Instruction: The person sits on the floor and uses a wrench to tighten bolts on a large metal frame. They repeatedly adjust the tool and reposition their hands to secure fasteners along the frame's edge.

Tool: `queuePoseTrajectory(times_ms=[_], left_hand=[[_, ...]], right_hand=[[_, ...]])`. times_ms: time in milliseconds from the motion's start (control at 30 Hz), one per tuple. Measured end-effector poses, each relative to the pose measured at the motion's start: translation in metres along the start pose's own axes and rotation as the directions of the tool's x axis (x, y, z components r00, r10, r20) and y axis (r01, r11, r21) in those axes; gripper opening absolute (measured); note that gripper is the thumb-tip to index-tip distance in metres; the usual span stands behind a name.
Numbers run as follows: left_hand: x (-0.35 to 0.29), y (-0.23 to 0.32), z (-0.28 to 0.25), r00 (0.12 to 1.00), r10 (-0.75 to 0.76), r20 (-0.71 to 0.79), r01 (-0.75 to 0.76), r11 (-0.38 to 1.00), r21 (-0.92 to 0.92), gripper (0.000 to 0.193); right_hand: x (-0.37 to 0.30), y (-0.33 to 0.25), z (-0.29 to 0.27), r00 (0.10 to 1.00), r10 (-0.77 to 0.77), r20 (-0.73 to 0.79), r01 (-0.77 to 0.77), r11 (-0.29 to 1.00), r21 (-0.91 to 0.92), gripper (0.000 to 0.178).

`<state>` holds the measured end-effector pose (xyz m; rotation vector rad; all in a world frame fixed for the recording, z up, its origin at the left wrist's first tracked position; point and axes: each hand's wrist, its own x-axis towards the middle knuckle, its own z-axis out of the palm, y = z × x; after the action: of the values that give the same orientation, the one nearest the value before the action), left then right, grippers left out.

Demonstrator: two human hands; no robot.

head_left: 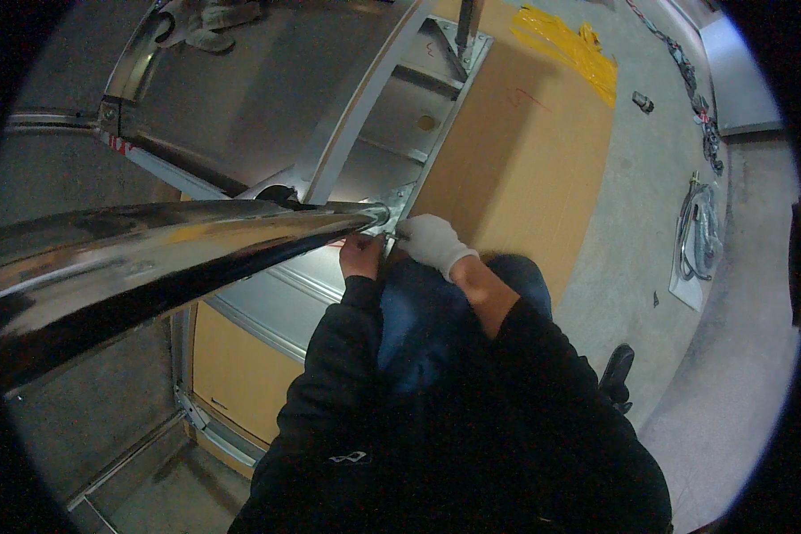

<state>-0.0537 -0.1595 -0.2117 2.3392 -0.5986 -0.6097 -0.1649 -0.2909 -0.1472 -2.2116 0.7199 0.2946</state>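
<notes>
You have one long, shiny chrome metal tube [196, 233] slanting in from the left, its narrow end near the centre, over one grey sheet-metal frame [385, 135] with crossbars. Two flat brown cardboard pieces show: one [516, 160] right of the frame, with crumpled yellow plastic strips [565, 46] at its far end, and another [240, 369] at lower left. On the grey concrete floor [587, 298] to your right lie one small dark cylindrical piece [643, 102] and one clear plastic wrapping [705, 227] with coiled grey tubing in it. Your bare left hand [360, 256] is curled just below the tube's end; your white-gloved right hand [434, 244] is bent beside it, at the frame's edge. You cannot tell whether either is clamped on anything; the fingertips are too small and partly hidden.
</notes>
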Motion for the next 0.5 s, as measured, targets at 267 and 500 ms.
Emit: queuePoseTrajectory(times_ms=[267, 500], left_hand=[[-0.015, 0.004, 0.0, 0.997, 0.066, 0.025, -0.058, 0.969, -0.242, 0.021], [-0.014, 0.009, -0.001, 0.99, 0.116, 0.08, -0.092, 0.961, -0.26, 0.029]], right_hand=[[0.002, -0.011, 0.004, 1.0, 0.011, -0.016, -0.012, 0.994, -0.112, 0.019], [0.001, -0.014, 0.008, 0.997, 0.004, -0.083, -0.015, 0.991, -0.13, 0.015]])
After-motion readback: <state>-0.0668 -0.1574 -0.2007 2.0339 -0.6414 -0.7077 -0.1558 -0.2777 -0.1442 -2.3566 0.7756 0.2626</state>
